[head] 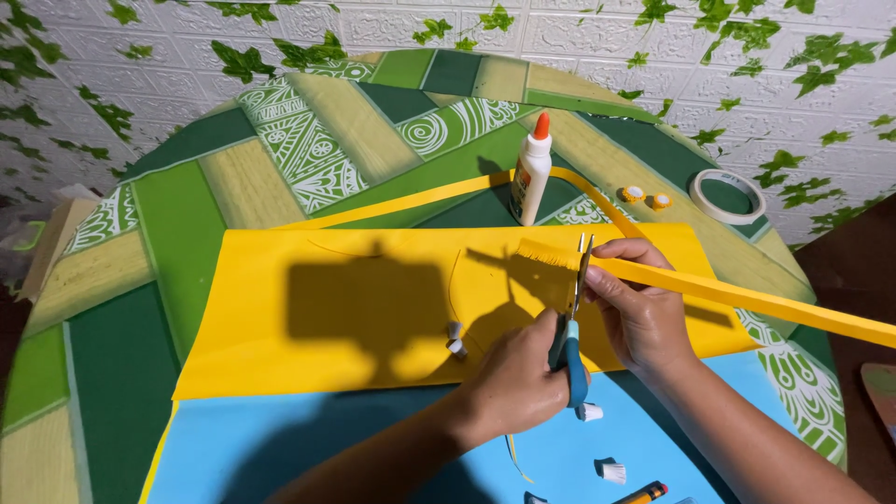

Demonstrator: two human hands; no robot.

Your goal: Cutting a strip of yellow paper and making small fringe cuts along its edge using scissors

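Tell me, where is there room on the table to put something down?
Bare patches: the yellow sheet left of the scissors, and the green tablecloth on its left. It is crowded near the glue bottle, tape roll and both hands.

One view only, from a camera on the person's head. It looks forward and steeply down over a round table (233,187) from the near edge, toward a wall (597,37) hung with leaves at the top of the frame. It sits close: both forearms enter from the bottom edge, and the left hand (518,378) and right hand (639,313) meet just right of centre. The table's far rim shows whole; its near rim is cut off by the frame. No second view shares the scene.
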